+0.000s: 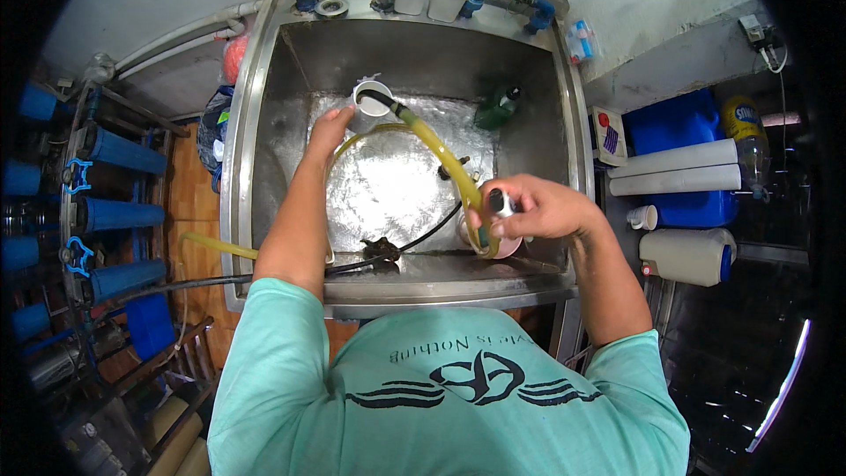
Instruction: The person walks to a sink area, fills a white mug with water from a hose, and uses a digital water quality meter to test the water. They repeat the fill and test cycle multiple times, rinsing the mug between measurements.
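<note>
Gripping the near end of the yellow hose (pixel 441 152) in my right hand (pixel 529 209), fingers closed round it and a small white-and-dark fitting, just above the sink (pixel 264 123) rim. Next, I judge, comes steady aim. The soft, translucent hose arcs across wet steel to the white cup (pixel 372 99); my left hand (pixel 328 130) touches it, fingers loosely curled.
</note>
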Motion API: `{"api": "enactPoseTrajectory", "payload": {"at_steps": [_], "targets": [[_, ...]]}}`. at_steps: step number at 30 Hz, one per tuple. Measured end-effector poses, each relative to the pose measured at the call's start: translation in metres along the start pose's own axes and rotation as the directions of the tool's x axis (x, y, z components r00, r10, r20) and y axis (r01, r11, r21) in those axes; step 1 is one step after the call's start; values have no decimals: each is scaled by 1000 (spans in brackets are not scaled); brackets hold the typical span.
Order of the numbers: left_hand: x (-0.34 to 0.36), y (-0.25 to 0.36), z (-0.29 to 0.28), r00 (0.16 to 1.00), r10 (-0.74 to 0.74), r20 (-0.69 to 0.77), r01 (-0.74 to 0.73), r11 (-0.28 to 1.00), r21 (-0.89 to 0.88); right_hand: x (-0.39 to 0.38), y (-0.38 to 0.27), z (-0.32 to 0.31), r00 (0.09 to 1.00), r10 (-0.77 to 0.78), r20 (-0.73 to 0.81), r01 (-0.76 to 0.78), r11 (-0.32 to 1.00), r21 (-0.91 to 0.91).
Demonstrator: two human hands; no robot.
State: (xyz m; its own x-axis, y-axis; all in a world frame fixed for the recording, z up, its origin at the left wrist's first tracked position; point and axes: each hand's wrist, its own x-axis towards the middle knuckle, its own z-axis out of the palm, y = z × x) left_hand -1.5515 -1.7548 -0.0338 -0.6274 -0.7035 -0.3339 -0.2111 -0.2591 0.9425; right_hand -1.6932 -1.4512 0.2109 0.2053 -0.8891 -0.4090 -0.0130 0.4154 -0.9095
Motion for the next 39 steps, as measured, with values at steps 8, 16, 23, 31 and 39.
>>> {"api": "enactPoseTrajectory", "payload": {"at_steps": [8, 16, 23, 31, 39], "targets": [[-17, 60, -22, 657, 608, 446, -435, -177, 883, -24, 8, -16, 992, 20, -127, -9, 996, 83], [-17, 117, -46, 557, 653, 514, -396, -335, 855, -27, 13, -16, 989, 0, -148, 17, 994, 111], [-22, 122, -45, 595, 665, 452, -377, -266, 887, -28, 19, -16, 986, -19, -164, 37, 994, 107], [19, 61, -52, 865, 404, -298, -220, 839, 497, -25, 7, -11, 988, -5, -154, 21, 994, 108], [3, -12, -26, 931, -264, -251, 196, 944, -266, -8, -11, 4, 995, -77, -61, 80, 996, 49]]}}
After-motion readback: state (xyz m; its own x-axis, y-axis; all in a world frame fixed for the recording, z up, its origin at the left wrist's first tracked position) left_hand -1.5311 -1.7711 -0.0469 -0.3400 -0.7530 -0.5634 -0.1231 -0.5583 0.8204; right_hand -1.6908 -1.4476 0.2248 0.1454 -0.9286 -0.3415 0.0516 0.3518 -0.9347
